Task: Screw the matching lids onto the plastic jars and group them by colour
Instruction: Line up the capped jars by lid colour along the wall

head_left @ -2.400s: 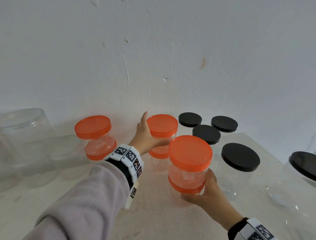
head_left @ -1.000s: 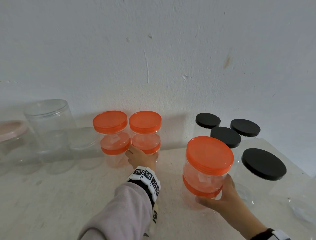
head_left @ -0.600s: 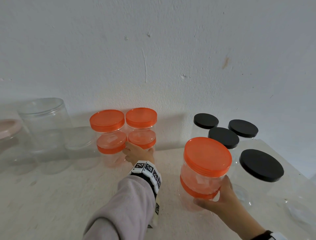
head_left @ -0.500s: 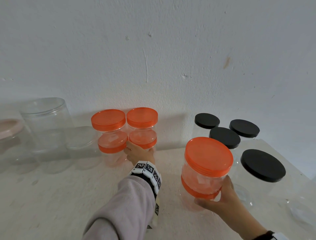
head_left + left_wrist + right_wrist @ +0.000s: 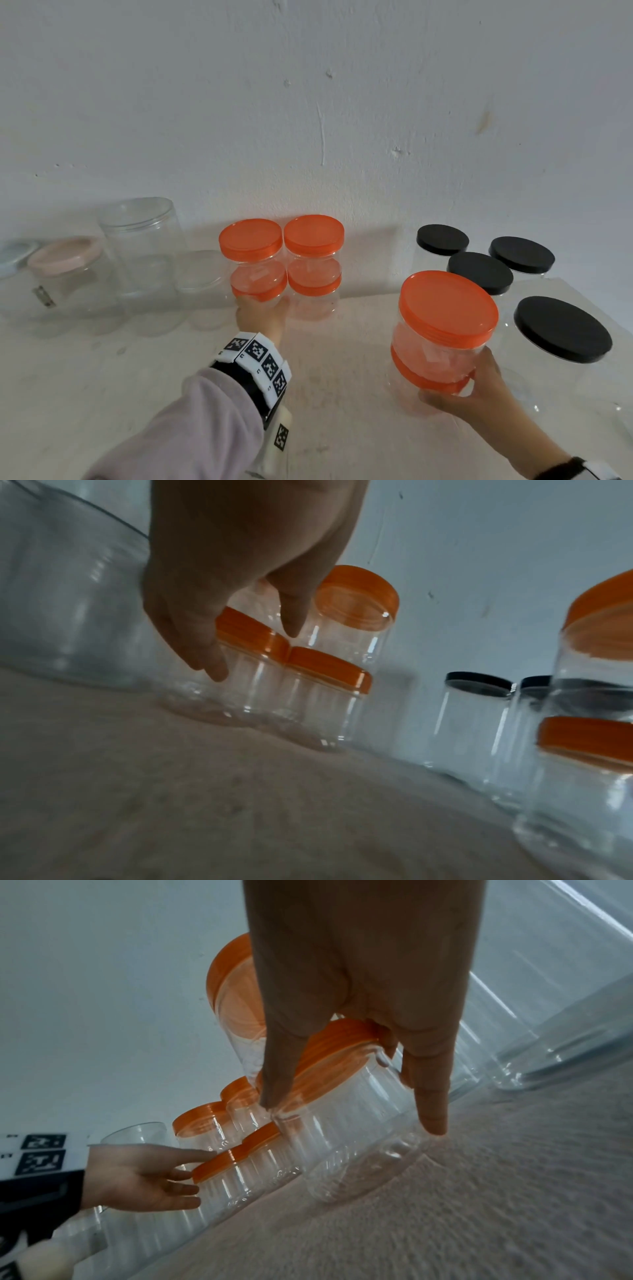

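Observation:
Two stacks of clear jars with orange lids stand side by side against the wall, the left stack [image 5: 252, 260] touching the right stack [image 5: 314, 257]. My left hand [image 5: 260, 317] lies against the bottom jar [image 5: 236, 1167] of the left stack, its fingers [image 5: 185, 1188] straight and its thumb [image 5: 294, 620] apart from them. My right hand [image 5: 479, 387] grips a third, bigger orange-lidded stack [image 5: 445, 318] low on its side, at the right front. Whether that stack's base touches the table I cannot tell.
Several black-lidded jars [image 5: 479, 272] cluster at the back right, the nearest [image 5: 561, 329] close beside my right hand. To the left are a tall lidless clear jar [image 5: 144, 240], a small clear one [image 5: 202, 274] and a pink-lidded jar [image 5: 65, 255]. The beige table [image 5: 102, 394] meets a white wall.
My left hand slid the right orange stack leftwards against the other one, let it go and shifted to the left stack's bottom jar. My right hand and its stack barely moved.

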### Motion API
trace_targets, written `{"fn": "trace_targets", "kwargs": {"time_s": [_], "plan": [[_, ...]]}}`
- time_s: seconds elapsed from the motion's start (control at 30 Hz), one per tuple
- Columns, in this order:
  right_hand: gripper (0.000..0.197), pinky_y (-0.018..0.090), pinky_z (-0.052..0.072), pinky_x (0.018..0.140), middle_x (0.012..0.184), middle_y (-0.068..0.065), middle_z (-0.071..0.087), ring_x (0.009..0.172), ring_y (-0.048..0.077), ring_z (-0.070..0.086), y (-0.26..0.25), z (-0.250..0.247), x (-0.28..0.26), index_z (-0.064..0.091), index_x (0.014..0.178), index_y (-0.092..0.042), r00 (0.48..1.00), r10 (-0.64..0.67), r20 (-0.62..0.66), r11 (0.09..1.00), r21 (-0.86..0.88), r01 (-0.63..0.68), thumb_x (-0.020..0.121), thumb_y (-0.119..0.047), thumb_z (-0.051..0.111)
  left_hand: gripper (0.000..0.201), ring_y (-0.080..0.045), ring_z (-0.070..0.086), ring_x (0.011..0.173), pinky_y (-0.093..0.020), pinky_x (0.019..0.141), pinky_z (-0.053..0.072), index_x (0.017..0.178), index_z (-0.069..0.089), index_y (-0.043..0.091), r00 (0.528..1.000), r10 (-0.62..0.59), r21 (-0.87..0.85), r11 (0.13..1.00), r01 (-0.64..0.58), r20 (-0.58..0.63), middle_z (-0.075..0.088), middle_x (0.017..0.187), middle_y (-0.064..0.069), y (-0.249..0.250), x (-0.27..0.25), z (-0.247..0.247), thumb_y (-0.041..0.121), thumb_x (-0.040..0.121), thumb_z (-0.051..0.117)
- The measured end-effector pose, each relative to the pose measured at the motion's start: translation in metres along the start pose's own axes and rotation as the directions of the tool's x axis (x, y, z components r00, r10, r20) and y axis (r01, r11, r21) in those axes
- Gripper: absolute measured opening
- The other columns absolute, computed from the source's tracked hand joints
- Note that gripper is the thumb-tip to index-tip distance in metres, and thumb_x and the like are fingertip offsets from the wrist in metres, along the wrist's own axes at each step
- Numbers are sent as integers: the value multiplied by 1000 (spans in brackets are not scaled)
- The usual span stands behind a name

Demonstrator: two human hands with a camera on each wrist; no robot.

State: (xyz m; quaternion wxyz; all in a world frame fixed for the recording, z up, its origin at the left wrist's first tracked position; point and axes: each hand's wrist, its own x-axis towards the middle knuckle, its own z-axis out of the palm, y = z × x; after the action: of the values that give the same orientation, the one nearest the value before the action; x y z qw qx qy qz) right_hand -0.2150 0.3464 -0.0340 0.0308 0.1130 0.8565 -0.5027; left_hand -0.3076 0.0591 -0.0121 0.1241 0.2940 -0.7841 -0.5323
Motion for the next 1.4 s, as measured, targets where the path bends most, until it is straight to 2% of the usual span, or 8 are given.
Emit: {"fn": "trace_targets", "kwargs": {"time_s": [0.1,0.23,0.37,0.53,0.7,0.83,1.03,1.4], "plan": [[103,39,41,97,113,-11,38,102,11,43,-8,-1,-3,28,129,-29,1000,-13,-7,999,30,13,50,-18,94,67,-38,54,109,-36,78,42,127,37,-3,997,1,43,999,2,-82,48,127,-23,-4,11,-19,22,78,75],[115,45,42,100,123,-3,40,111,19,42,-9,-2,-4,27,140,-18,1000,7,-21,999,32,-6,48,-17,96,82,-38,43,125,-42,96,39,142,24,-2,994,100,135,986,-93,-46,37,140,-25,-6,19,-28,22,81,73],[120,46,43,98,125,-4,42,114,22,46,-9,3,-1,28,141,-21,999,27,-45,999,48,-25,43,-24,97,76,-36,48,119,-39,92,40,142,27,2,981,193,152,970,-192,7,45,133,-22,-7,23,-28,22,83,71],[96,26,43,76,105,-23,48,92,2,51,-30,18,15,36,121,-35,993,-95,-71,989,103,102,45,-33,95,74,-36,51,117,-39,92,42,142,27,4,975,218,143,965,-222,41,47,133,-21,-8,26,-30,23,85,70],[70,24,47,64,106,-7,53,90,11,56,-69,39,59,45,105,-31,973,-188,-136,970,131,206,55,-21,93,72,-35,52,117,-37,94,42,140,30,3,968,245,127,960,-250,54,49,131,-21,-8,27,-33,20,84,72],[92,46,53,87,121,2,45,106,25,53,-85,52,91,37,129,-17,979,-118,-165,987,88,134,57,-30,92,70,-34,53,117,-36,94,42,138,30,4,959,275,113,953,-282,74,50,132,-21,-11,31,-36,19,84,72],[100,35,43,85,126,3,41,110,20,47,-83,61,124,33,133,-12,969,-128,-210,990,29,137,55,-30,92,72,-34,55,118,-48,100,45,140,27,4,940,321,95,939,-332,113,53,132,-20,-20,40,-37,16,85,71],[101,39,45,94,131,8,39,117,24,45,-80,79,136,30,138,-7,976,-114,-185,993,-12,114,59,-25,91,73,-35,52,121,-48,100,44,142,27,6,933,344,88,931,-353,103,52,133,-19,-28,46,-34,16,84,71]]}}
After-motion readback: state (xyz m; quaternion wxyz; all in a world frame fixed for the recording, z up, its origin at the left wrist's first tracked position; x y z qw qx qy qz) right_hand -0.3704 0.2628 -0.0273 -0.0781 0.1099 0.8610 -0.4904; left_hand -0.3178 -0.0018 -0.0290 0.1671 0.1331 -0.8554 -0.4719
